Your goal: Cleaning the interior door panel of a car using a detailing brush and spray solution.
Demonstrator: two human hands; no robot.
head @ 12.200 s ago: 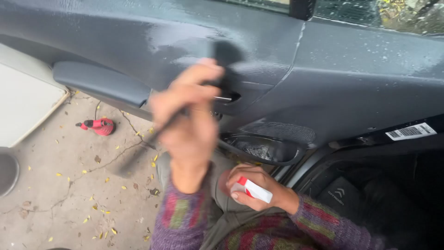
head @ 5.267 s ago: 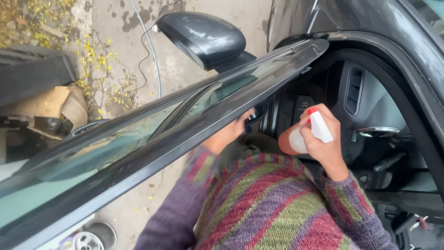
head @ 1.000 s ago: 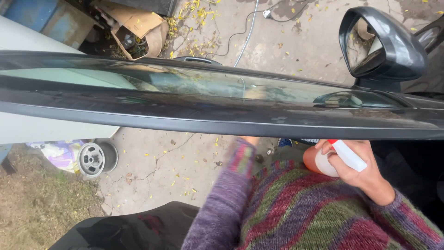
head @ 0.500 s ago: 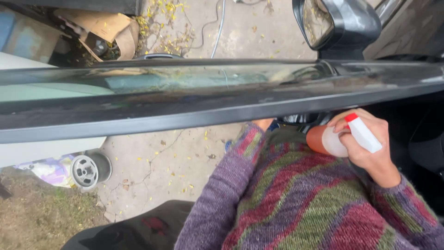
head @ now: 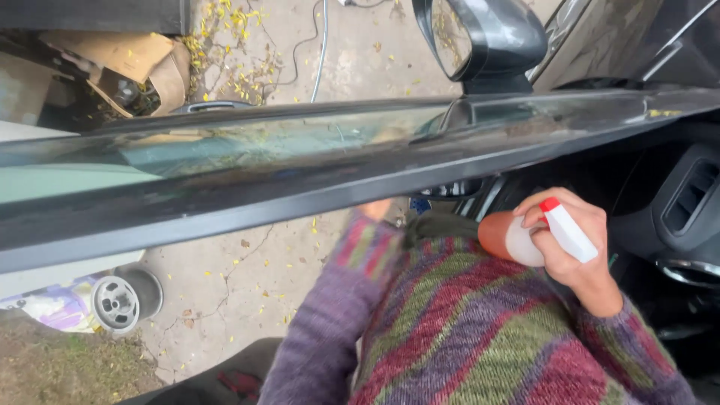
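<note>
- The spray bottle (head: 525, 236) sits in the lower right of the view, just below the top edge of the open car door (head: 315, 176) and in front of the person's chest; its body is orange and translucent white, and its white trigger head with a red tip points up and to the left.
- The right hand (head: 574, 251) is wrapped around the neck of the spray bottle, fingers (head: 559, 202) curled over the trigger head and the thumb side hidden behind it.
- The left hand (head: 377, 208) shows only as a small patch of skin at the end of the striped sleeve (head: 337, 300); the rest is hidden behind the door frame, so its grip cannot be told.
- The car door runs across the whole view as a dark band, with its window glass (head: 225, 146) reflecting light just above the band.
- The side mirror (head: 487, 41) stands at the top right, above the door's front corner.
- The dashboard vent (head: 690, 199) lies to the right of the bottle, inside the car.
- Below the door on the left, a small grey wheel (head: 116, 304) rests on the cracked concrete ground (head: 225, 277), which is scattered with yellow leaves.
- A crumpled cardboard box (head: 120, 60) lies beyond the glass at the top left.
</note>
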